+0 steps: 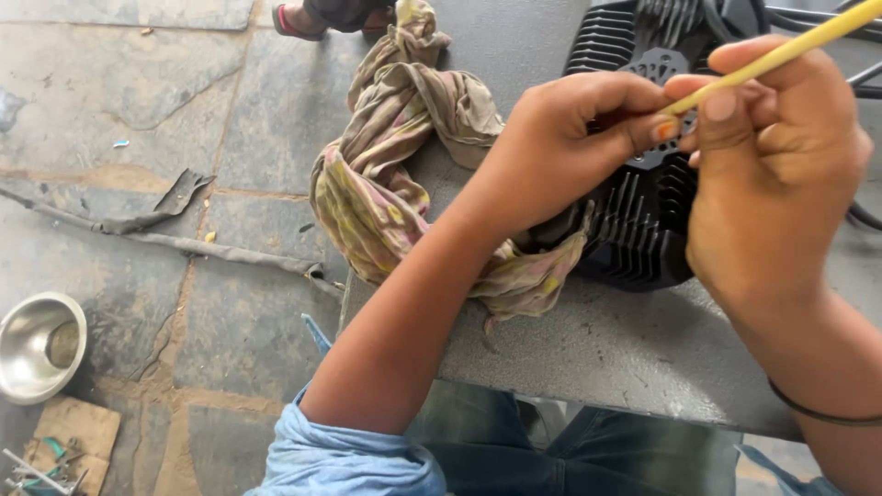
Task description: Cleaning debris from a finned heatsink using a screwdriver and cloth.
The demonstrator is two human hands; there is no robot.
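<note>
- Both forearms come in from the near edge; my right hand (776,156) pinches a thin yellow stick (781,55).
- My left hand (574,129) is curled, fingertips touching the stick's lower end.
- Under both hands sits a black finned motor casing (643,230) on the grey worktop (625,358).
- Left of the casing, a crumpled patterned rag (386,174) touches it.
- Far left, on the stone floor (138,92), a steel bowl (37,344).
</note>
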